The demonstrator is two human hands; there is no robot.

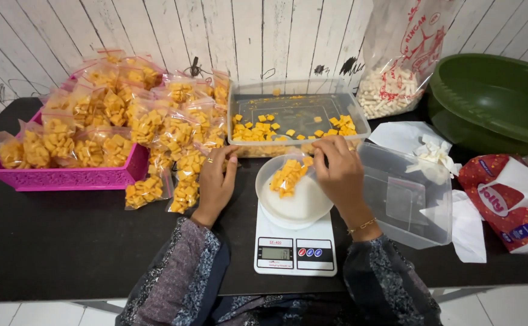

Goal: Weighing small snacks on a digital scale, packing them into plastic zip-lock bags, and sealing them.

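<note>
A dark tabletop (64, 241) is spreading across the view, backed by a whitewashed plank wall (155, 30), with pale floor showing along the bottom edge. At the far left a pink basket (70, 177) is sitting heaped with small bags of orange snacks (104, 108), and more bags are spilling onto the tabletop beside it. The left hand (215, 181) is lying flat by these bags, its grip wide and holding nothing. In the middle a white scale (295, 250) is carrying a white bowl (300, 208), and a part-filled bag (288, 175) is resting in it. The right hand (339, 172) is pinching this bag's top edge, its grip narrow. Behind, a clear tub (297, 111) is holding loose snacks. Rightward a clear lid (406, 199), white tissues (433, 157), a green basin (493, 96) and a red packet (508, 199) are lying.
</note>
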